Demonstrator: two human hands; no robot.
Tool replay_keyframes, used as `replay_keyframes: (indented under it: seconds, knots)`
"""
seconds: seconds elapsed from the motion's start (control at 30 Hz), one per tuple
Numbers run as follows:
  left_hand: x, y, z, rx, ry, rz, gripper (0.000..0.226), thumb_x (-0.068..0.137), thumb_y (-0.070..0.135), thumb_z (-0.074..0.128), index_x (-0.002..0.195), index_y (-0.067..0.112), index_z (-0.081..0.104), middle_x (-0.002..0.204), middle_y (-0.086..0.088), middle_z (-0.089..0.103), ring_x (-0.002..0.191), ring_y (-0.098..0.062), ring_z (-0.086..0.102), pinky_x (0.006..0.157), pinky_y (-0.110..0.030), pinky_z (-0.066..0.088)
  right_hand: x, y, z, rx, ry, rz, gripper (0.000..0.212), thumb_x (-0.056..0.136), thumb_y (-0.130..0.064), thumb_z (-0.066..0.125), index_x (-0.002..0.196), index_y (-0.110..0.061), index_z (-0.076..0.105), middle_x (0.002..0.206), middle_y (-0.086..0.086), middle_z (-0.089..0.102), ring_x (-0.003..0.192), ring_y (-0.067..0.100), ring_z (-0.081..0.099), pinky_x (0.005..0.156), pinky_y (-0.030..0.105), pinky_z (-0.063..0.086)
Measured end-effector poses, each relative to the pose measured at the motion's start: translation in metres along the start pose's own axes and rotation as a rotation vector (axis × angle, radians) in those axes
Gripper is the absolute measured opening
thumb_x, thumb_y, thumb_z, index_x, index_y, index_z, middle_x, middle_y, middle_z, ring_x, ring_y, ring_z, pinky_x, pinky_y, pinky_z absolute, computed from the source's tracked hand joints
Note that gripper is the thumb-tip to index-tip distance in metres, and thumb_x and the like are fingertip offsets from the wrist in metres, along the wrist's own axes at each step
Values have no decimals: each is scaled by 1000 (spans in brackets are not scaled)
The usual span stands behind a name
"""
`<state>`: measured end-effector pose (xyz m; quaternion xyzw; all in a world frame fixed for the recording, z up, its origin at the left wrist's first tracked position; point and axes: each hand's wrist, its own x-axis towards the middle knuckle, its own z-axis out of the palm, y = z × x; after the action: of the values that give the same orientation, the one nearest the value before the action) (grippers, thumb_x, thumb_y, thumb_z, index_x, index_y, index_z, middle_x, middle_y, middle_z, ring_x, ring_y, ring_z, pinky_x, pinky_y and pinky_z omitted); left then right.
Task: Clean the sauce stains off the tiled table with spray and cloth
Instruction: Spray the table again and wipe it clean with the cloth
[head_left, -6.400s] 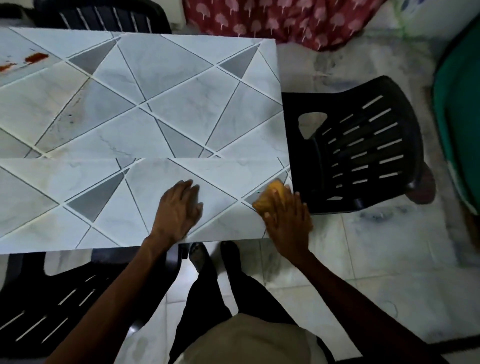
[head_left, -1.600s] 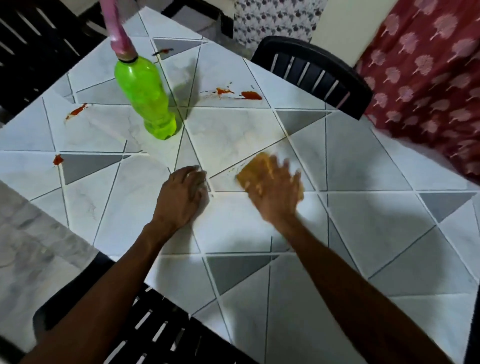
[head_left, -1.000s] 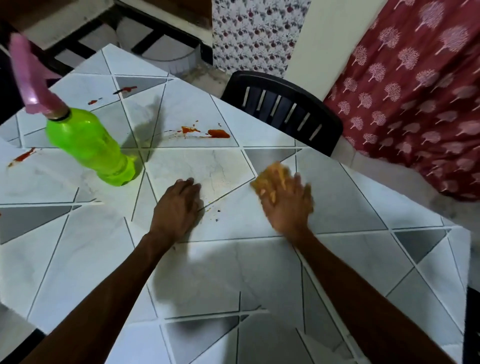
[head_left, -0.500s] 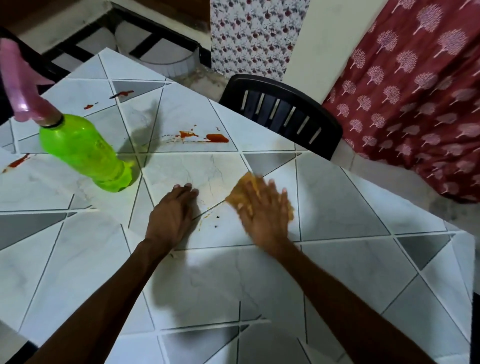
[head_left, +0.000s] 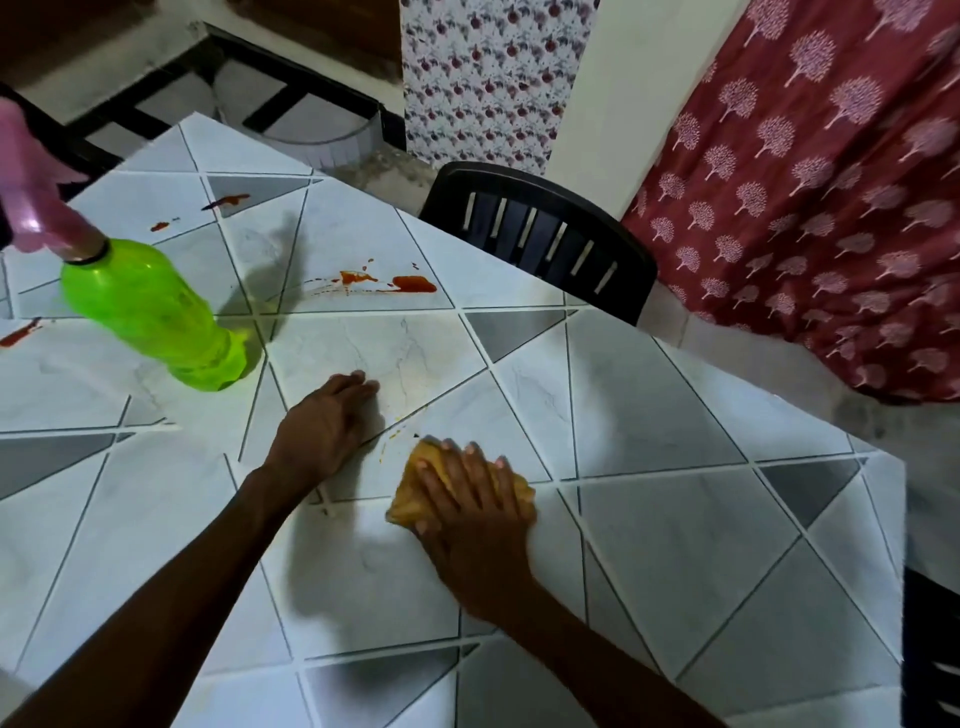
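The cloth (head_left: 405, 501), bunched with its longer side roughly left to right, lies on the tiled table (head_left: 675, 545) under my right hand (head_left: 483, 525), whose straight spread fingers (head_left: 457, 467) press it down, while my left hand (head_left: 322, 431) rests palm-down beside it gripping nothing, the spray bottle (head_left: 145, 312) standing beyond near sauce stains (head_left: 413, 283).

A black slatted plastic chair (head_left: 540, 244) stands upright, its backrest in view. Behind it rises a cream pillar (head_left: 597, 93). A white floral cloth (head_left: 483, 78) hangs left of the pillar and a red curtain (head_left: 831, 182) with pale tree prints hangs to its right. Part of a second dark chair (head_left: 930, 649) shows at the right edge. The floor (head_left: 909, 441) is grey and marked.
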<state>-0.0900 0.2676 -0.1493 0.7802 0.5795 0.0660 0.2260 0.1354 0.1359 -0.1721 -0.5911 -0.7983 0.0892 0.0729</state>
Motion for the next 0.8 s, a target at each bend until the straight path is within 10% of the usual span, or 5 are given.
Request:
replay_keyframes:
  seconds: [0.27,0.6,0.8]
  knots:
    - [-65,-10,8,61,4,28,66,81,36,37,139,9,53,142,-13,53,125,-33,55,101,-39,49,121,100,-20,-6,53,537,71,95,-50,23,156,-14,35,163,16,31,150,46,25,120,66,13]
    - [-148,-61,-9,111,26,4,60,87,38,41,136,5,54,141,-17,52,122,-38,55,95,-44,52,-78,-88,23,-7,-50,-34,64,100,-50,41,159,-26,30,170,7,14,155,34,19,122,60,18]
    - [-201,-83,-11,161,114,-19,56,89,46,45,128,9,61,138,-12,57,126,-34,53,98,-46,49,-29,-23,15,-54,120,435,68,96,-42,49,154,-10,34,156,24,39,138,52,43,110,72,33]
